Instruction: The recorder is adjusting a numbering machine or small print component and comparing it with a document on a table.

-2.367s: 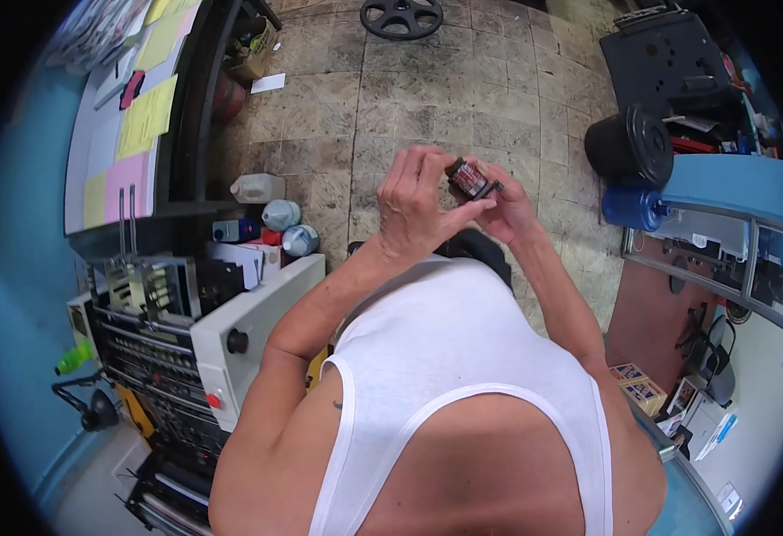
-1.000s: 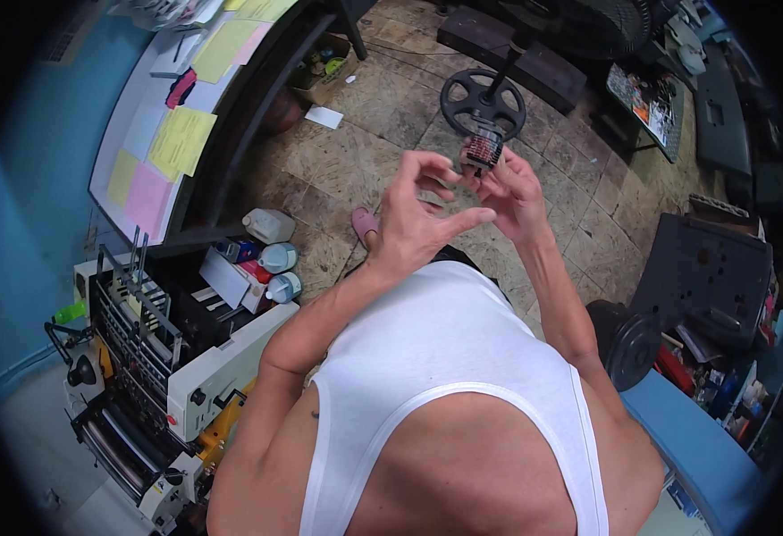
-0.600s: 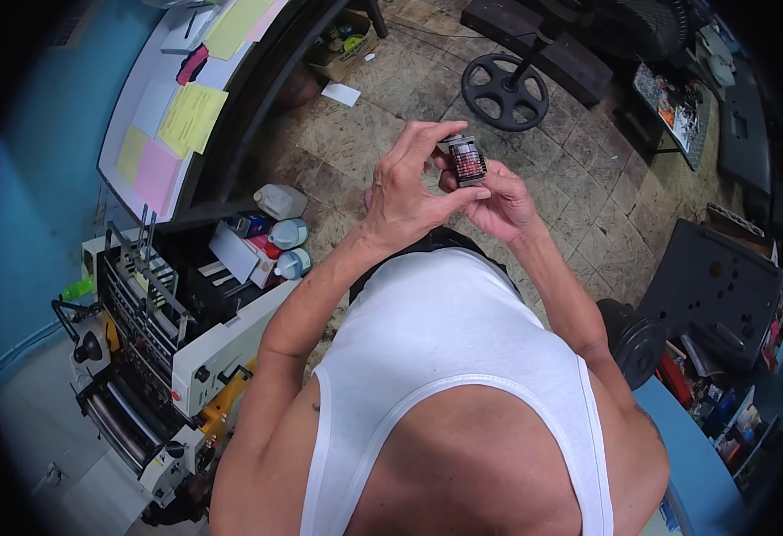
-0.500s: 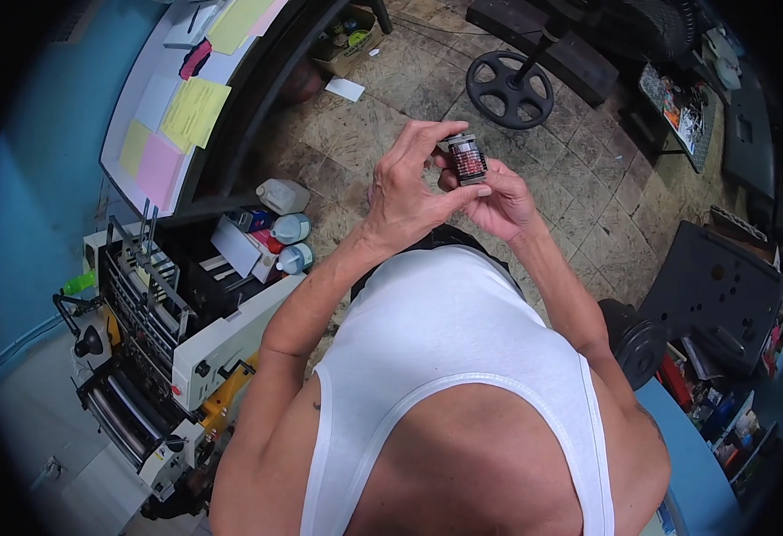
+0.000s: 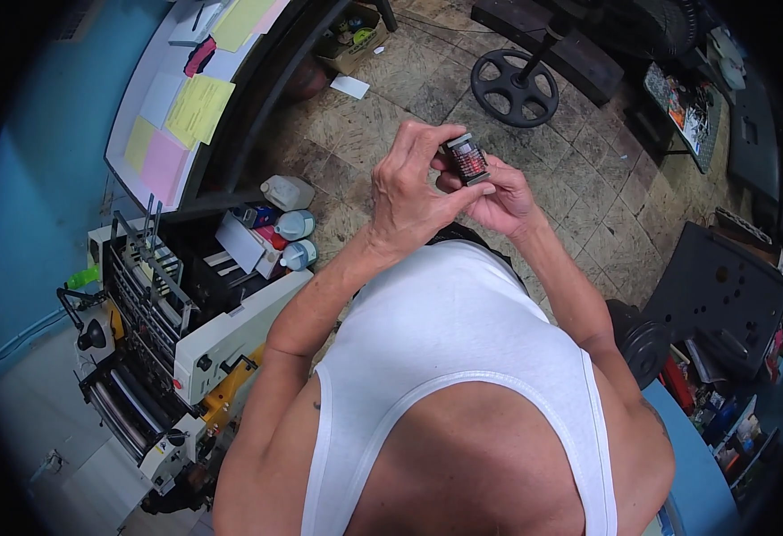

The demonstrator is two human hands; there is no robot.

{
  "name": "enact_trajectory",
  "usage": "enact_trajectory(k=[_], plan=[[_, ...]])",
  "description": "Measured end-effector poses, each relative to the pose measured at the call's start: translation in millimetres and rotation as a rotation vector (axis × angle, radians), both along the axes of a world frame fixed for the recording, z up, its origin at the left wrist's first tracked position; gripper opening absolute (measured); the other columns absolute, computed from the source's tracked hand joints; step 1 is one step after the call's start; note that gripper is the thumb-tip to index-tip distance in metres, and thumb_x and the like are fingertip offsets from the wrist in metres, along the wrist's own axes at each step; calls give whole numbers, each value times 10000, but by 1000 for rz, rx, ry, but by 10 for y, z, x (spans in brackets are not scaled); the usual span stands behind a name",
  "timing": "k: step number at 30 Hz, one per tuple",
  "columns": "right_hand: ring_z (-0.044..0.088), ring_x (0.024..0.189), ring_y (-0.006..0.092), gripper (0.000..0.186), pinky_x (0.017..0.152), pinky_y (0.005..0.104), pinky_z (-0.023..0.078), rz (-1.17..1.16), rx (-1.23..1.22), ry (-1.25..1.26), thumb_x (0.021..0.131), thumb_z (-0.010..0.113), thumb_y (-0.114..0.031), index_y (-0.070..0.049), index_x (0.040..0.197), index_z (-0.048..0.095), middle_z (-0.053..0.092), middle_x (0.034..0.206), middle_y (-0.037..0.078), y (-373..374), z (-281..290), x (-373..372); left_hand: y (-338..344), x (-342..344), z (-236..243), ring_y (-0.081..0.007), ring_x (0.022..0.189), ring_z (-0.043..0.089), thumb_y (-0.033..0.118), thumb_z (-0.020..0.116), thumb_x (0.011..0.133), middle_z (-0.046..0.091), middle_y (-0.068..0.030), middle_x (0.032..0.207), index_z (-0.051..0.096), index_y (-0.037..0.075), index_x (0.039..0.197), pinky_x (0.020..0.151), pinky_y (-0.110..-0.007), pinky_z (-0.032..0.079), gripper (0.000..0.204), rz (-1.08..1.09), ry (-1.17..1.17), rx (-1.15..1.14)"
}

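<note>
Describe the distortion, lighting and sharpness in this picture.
Head view: fisheye curvature bows the pale table, corners fall to black; head view: the white tank top is bright, shadow darkens under the table; head view: the red-and-black object between left hand and right hand shows little blur.

1. Small device [image 5: 468, 162], centre: black and red, with pale banding.
2. Tank top [image 5: 454, 322], lower centre: plain white.
3. Paper sheets [image 5: 199, 110], upper left: yellow, pink, whitish.
4. Spoked wheel [image 5: 517, 82], upper centre: black.
5. Floor tiles [image 5: 601, 210], right of centre: mottled beige-brown.
6. Wall [image 5: 38, 192], left: blue.
</note>
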State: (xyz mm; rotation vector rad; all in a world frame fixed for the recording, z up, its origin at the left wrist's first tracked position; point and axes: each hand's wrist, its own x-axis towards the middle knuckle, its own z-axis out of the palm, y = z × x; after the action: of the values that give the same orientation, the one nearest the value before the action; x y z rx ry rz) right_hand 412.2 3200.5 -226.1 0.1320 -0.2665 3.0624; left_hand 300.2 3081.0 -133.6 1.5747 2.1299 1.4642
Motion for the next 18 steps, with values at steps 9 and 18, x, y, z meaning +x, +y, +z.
enact_trajectory(k=[9, 18], plan=[[571, 1001, 239, 501, 870, 359, 535, 3, 12, -154, 911, 530, -140, 40, 1353, 379, 495, 1279, 243, -129, -15, 87, -123, 124, -34, -172, 762, 632, 213, 916, 596, 561, -82, 977, 585, 37, 1106, 631, -293, 545, 633, 75, -18, -80], [587, 1013, 245, 459, 865, 361, 544, 13, -8, -160, 975, 495, -188, 46, 1350, 370, 488, 1280, 264, -173, -139, 161, -193, 217, -138, -189, 811, 624, 239, 921, 588, 561, -91, 993, 576, 28, 1096, 677, -306, 538, 650, 97, -60, -102]])
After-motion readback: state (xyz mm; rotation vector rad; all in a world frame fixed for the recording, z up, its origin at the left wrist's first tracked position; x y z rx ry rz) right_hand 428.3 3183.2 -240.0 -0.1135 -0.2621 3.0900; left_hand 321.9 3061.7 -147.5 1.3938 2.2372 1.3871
